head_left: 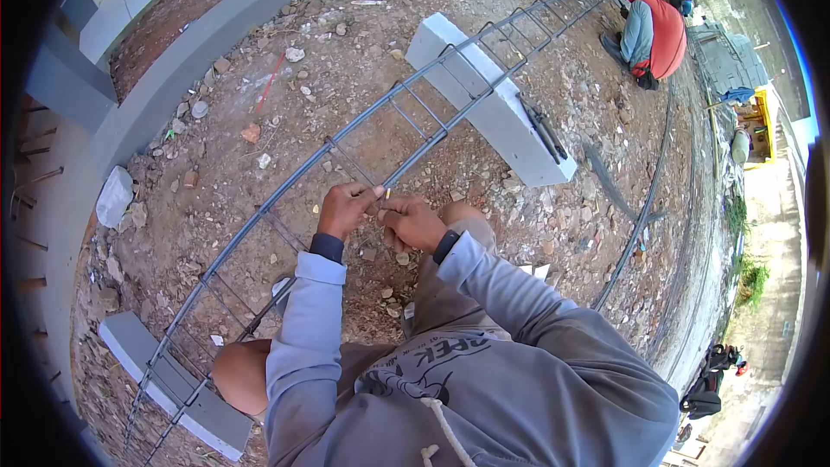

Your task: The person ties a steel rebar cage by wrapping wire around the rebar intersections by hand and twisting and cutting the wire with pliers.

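At eight o'clock, a grey block [216,425] bears the steel cage [363,115], likely for clearance. My left hand [342,210] pinches the near bar, seemingly steadying it; my right hand [415,225], closed narrow alongside, hides any contents. Two o'clock, a pale slab [514,138] props it too.

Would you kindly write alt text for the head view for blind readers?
Left hand and right hand meet at a long metal frame resting on two blocks over stony ground; a co-worker crouches near its far end.
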The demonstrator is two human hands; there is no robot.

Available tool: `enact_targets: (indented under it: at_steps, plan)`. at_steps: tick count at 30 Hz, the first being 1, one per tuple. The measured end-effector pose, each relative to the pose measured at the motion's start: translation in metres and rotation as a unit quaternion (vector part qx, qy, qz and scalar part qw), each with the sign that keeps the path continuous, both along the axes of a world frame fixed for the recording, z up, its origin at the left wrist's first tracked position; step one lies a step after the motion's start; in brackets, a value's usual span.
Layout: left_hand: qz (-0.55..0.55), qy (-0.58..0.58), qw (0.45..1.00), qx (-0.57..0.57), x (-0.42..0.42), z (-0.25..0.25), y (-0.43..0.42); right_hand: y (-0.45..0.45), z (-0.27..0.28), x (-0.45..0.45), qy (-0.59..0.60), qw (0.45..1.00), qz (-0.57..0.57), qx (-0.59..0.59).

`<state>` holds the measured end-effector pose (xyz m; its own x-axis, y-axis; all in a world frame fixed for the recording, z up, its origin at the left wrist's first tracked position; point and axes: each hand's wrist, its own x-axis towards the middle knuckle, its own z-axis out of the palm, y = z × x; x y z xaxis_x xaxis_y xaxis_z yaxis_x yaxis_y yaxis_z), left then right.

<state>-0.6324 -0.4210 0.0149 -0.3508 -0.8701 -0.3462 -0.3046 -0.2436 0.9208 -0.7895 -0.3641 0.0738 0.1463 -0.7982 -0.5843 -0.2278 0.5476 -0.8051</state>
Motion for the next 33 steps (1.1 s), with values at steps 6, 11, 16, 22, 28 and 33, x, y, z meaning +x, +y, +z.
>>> enact_targets:
  at_steps: [6,11,16,22,28,33]
  plan:
    - [0.138,-0.096,0.974,-0.150,-0.009,0.008,0.024,-0.037,-0.028,-0.113,0.330,0.896,-0.022,-0.298]
    - [0.204,-0.097,0.916,-0.331,-0.013,0.025,0.058,-0.057,-0.049,-0.275,0.633,0.745,-0.160,-0.138]
    - [0.236,0.035,0.971,0.033,-0.026,0.045,0.103,-0.059,-0.078,-0.345,0.662,0.738,-0.114,0.061]
    - [0.252,0.258,0.902,0.238,-0.045,0.020,0.097,-0.063,-0.071,-0.325,0.678,0.732,-0.042,0.055]
    - [0.292,0.407,0.819,0.278,-0.045,0.015,0.083,-0.029,-0.080,-0.290,0.250,0.953,-0.167,0.044]
    - [0.285,0.342,0.865,0.232,-0.044,0.010,0.082,0.018,0.022,-0.163,-0.095,0.978,-0.129,0.133]
